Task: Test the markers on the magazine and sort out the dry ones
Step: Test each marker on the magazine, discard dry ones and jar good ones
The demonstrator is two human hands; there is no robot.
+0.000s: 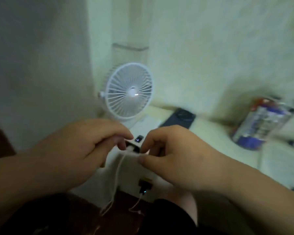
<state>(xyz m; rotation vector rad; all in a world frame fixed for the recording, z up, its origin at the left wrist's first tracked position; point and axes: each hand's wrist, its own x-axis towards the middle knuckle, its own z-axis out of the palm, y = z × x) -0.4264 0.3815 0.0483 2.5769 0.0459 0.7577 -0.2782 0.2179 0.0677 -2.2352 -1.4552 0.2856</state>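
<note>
White plastic dominates: one desk fan (129,92) with a round grille stands against the wall, and in front of it sits one white box (126,168) with a small lit display (139,138) on top. Two cables counted. One white cable (117,177) runs down from a white plug (130,148) at the box's upper edge; a second cable (136,203) leaves a black plug (145,184) on the front face, where a tiny teal light shows. Both hands meet at the upper plug. Right hand (176,160): thumb and forefinger pinch the white plug. Left hand (78,150): fingers curled, tips at the port, but too blurred to tell if it grips anything. On the pale cushion (210,138) behind lie one dark flat slab (178,119) and, well apart to the right, one crinkled foil packet (261,122) in red, silver and blue. Markers and magazine: cannot tell where they are from this view.
</note>
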